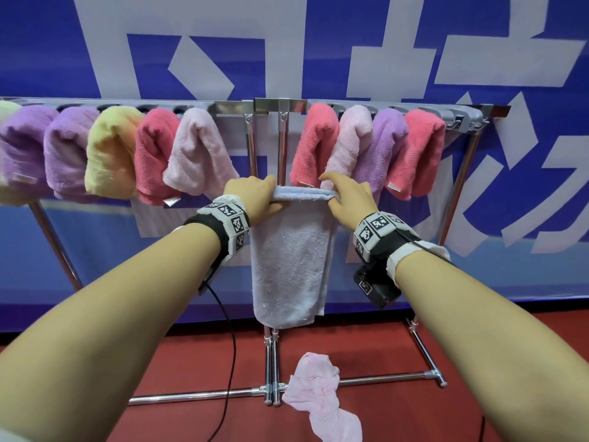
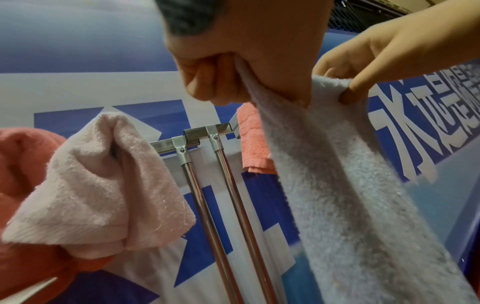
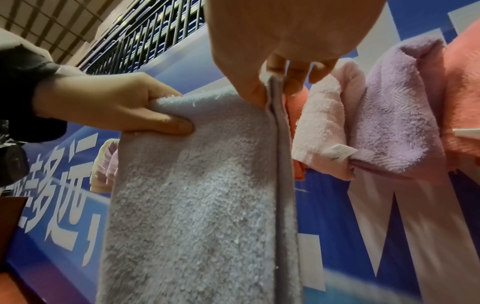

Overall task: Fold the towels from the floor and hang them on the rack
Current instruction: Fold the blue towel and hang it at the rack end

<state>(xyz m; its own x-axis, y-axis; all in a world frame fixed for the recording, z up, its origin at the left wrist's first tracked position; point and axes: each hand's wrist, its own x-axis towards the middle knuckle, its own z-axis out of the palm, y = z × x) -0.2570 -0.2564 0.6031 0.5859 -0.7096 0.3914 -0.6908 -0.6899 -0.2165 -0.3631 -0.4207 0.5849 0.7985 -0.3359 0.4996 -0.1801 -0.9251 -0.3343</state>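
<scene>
Item in hand: pale lilac towel (image 1: 288, 266), folded lengthwise into a long strip, held by its top fold in front of the rack's middle uprights and hanging free, below the top rail (image 1: 232, 107) and touching nothing on it. Left hand (image 1: 253, 194): fingers curled over the left end of the fold, thumb pressed into the front face. Right hand (image 1: 349, 199): pinches the right end, where the layered edges meet, between thumb and fingers. Rack stock: six folded towels draped left of centre, ending with a light pink towel (image 1: 199, 154); four right of centre, beginning with a coral towel (image 1: 314, 145); bare rail between the two groups, part of it taken up by the brackets of the uprights. Floor stock: one pink towel (image 1: 318, 397) lying crumpled on the red floor (image 1: 366, 342) across the rack's base bar (image 1: 197, 395), not yet folded. Risks, as judged: the layers at the right edge sit unevenly and may slide apart if that pinch slackens; the strip, draped off balance over the rail, could slip off one side; the free gap is narrow, so the strip may snag a bracket or drag the coral neighbour askew; a step forward may tread on the floor towel or the trailing black cable (image 1: 228, 346).
</scene>
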